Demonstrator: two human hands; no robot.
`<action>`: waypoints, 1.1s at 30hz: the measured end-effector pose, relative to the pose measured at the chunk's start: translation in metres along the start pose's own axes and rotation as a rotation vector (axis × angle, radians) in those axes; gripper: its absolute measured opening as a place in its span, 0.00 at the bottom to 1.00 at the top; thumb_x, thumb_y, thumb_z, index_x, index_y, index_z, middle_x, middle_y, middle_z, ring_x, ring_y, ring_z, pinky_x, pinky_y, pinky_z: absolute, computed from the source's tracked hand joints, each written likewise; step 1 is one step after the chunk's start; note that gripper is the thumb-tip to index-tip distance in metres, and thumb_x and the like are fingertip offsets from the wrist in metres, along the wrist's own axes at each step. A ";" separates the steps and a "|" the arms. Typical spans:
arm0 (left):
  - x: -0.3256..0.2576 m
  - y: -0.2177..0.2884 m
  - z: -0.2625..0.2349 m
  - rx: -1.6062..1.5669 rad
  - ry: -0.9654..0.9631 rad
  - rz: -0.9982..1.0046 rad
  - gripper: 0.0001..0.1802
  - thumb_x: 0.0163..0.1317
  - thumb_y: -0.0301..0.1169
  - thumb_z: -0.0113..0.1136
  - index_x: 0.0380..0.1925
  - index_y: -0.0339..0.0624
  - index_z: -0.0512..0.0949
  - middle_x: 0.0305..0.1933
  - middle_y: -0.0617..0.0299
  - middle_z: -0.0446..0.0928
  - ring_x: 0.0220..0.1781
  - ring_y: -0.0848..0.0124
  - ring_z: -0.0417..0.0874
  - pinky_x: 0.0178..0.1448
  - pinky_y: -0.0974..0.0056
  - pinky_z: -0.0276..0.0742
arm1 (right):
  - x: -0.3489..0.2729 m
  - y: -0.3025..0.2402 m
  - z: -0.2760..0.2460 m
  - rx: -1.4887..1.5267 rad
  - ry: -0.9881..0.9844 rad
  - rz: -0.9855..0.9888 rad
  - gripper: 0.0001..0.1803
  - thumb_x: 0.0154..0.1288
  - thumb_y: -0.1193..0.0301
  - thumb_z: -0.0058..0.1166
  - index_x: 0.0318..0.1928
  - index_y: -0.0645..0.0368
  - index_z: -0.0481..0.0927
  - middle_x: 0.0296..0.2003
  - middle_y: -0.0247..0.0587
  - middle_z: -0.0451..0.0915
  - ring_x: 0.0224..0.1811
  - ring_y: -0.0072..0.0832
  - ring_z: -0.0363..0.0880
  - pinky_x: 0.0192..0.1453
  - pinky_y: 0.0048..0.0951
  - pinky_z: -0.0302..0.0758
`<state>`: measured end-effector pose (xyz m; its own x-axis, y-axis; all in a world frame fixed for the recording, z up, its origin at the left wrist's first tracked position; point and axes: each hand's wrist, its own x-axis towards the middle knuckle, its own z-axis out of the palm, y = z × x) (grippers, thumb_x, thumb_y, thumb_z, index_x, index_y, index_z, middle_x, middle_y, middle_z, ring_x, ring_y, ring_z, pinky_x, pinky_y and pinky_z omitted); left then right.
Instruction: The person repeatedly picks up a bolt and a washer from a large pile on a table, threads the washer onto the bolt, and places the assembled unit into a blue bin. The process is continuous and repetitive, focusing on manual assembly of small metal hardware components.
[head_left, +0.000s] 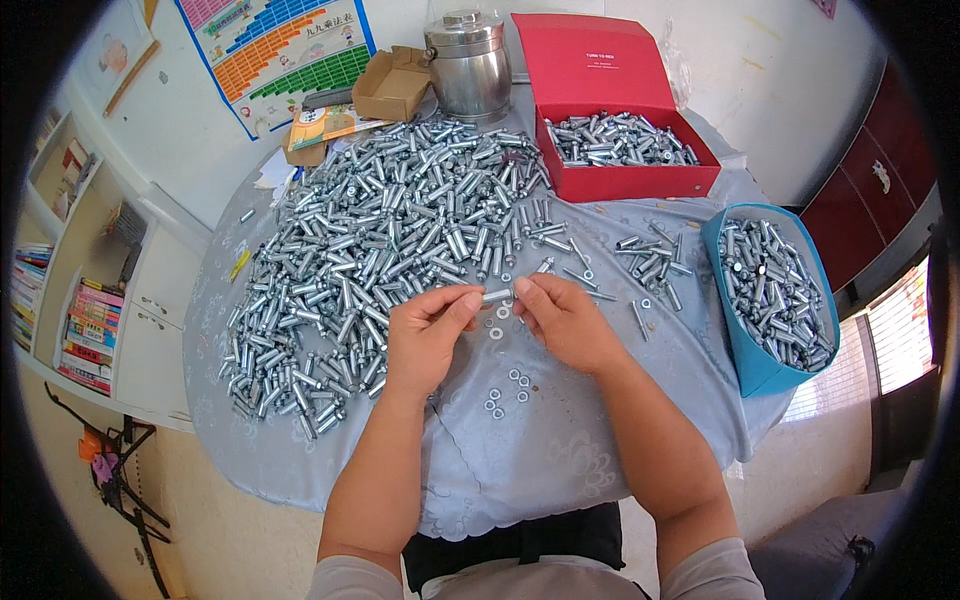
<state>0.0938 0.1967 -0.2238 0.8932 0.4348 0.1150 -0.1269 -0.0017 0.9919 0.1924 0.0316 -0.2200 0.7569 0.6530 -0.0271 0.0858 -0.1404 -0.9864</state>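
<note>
Between both my hands, over the middle of the table, is a silver expansion bolt [496, 297] held level. My left hand [425, 335] pinches its left end between thumb and fingers. At the other end, the thumb and fingers of my right hand [565, 318] close on it. Just below the bolt lie several loose washers [496, 333] and nuts, partly hidden by my fingers. Nearer to me is a small group of hex nuts [494, 404]. A large heap of expansion bolts [380, 230] spreads to the left and beyond my hands.
A lidded red box [635, 185] at the back and a blue fabric bin [748, 340] at right hold more bolts. A smaller bolt cluster [655, 262] lies right of my hands. A steel canister [468, 70] and an open cardboard box [390, 85] stand at the back.
</note>
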 end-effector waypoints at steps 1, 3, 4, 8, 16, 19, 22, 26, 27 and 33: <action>0.000 -0.001 -0.001 0.006 -0.013 0.005 0.12 0.62 0.28 0.63 0.44 0.34 0.82 0.33 0.61 0.83 0.30 0.78 0.78 0.36 0.73 0.74 | 0.000 -0.001 0.000 0.034 -0.010 0.034 0.24 0.75 0.56 0.43 0.30 0.64 0.77 0.22 0.32 0.72 0.26 0.20 0.68 0.32 0.25 0.67; 0.000 0.001 0.001 0.009 -0.022 -0.015 0.12 0.63 0.28 0.63 0.44 0.34 0.82 0.34 0.60 0.84 0.31 0.77 0.79 0.37 0.73 0.75 | 0.001 0.000 0.000 0.073 -0.012 0.059 0.24 0.74 0.56 0.44 0.29 0.64 0.77 0.21 0.31 0.72 0.25 0.19 0.67 0.31 0.24 0.66; 0.000 0.001 0.002 0.011 -0.026 -0.026 0.12 0.63 0.28 0.63 0.44 0.33 0.82 0.34 0.59 0.84 0.31 0.77 0.80 0.37 0.73 0.76 | 0.001 0.002 0.001 0.077 -0.005 0.049 0.24 0.74 0.56 0.44 0.29 0.64 0.77 0.21 0.31 0.71 0.25 0.19 0.67 0.30 0.24 0.66; -0.003 0.004 0.006 0.036 -0.061 -0.010 0.12 0.64 0.29 0.62 0.44 0.33 0.82 0.35 0.57 0.84 0.32 0.76 0.82 0.38 0.72 0.78 | 0.000 -0.004 0.000 0.167 0.000 0.160 0.22 0.73 0.57 0.47 0.29 0.63 0.77 0.21 0.30 0.71 0.25 0.17 0.66 0.29 0.22 0.65; 0.001 0.002 0.001 -0.206 0.046 -0.153 0.12 0.64 0.30 0.61 0.43 0.32 0.82 0.34 0.54 0.83 0.31 0.72 0.83 0.37 0.69 0.81 | 0.001 -0.005 0.008 0.335 0.038 -0.062 0.14 0.71 0.64 0.51 0.33 0.61 0.78 0.24 0.27 0.74 0.25 0.15 0.69 0.30 0.21 0.68; 0.000 0.007 0.001 -0.136 0.059 -0.155 0.13 0.65 0.31 0.61 0.43 0.32 0.82 0.33 0.55 0.83 0.30 0.72 0.83 0.37 0.69 0.81 | 0.005 0.001 -0.003 0.314 -0.034 0.030 0.07 0.69 0.69 0.54 0.39 0.61 0.78 0.28 0.28 0.76 0.27 0.15 0.71 0.32 0.20 0.70; -0.002 0.007 0.007 -0.125 0.018 -0.120 0.13 0.65 0.31 0.61 0.43 0.32 0.82 0.33 0.55 0.83 0.29 0.73 0.82 0.36 0.69 0.81 | 0.003 -0.002 -0.009 0.244 -0.108 0.106 0.07 0.69 0.71 0.54 0.43 0.61 0.78 0.31 0.29 0.78 0.31 0.16 0.73 0.36 0.20 0.71; -0.001 0.005 0.007 -0.162 0.036 -0.143 0.12 0.65 0.30 0.61 0.41 0.31 0.82 0.33 0.55 0.83 0.29 0.73 0.82 0.36 0.69 0.82 | 0.003 0.003 -0.002 0.245 -0.029 -0.117 0.08 0.67 0.72 0.56 0.44 0.61 0.78 0.32 0.30 0.78 0.32 0.16 0.74 0.37 0.21 0.72; 0.000 0.005 0.006 -0.172 0.039 -0.153 0.12 0.65 0.30 0.61 0.41 0.31 0.82 0.33 0.55 0.83 0.29 0.74 0.82 0.36 0.69 0.82 | 0.002 0.000 0.000 0.263 -0.007 -0.101 0.08 0.67 0.73 0.56 0.44 0.61 0.78 0.32 0.30 0.78 0.32 0.16 0.74 0.37 0.21 0.72; -0.001 0.003 0.006 -0.176 0.037 -0.142 0.12 0.65 0.32 0.61 0.42 0.32 0.82 0.32 0.56 0.83 0.28 0.73 0.81 0.35 0.69 0.81 | 0.006 0.009 -0.007 0.257 -0.040 -0.005 0.11 0.62 0.74 0.62 0.46 0.61 0.79 0.33 0.29 0.78 0.33 0.16 0.73 0.39 0.19 0.72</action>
<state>0.0954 0.1911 -0.2206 0.8912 0.4526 -0.0300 -0.0777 0.2175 0.9730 0.2021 0.0296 -0.2275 0.7301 0.6829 -0.0236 -0.0820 0.0533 -0.9952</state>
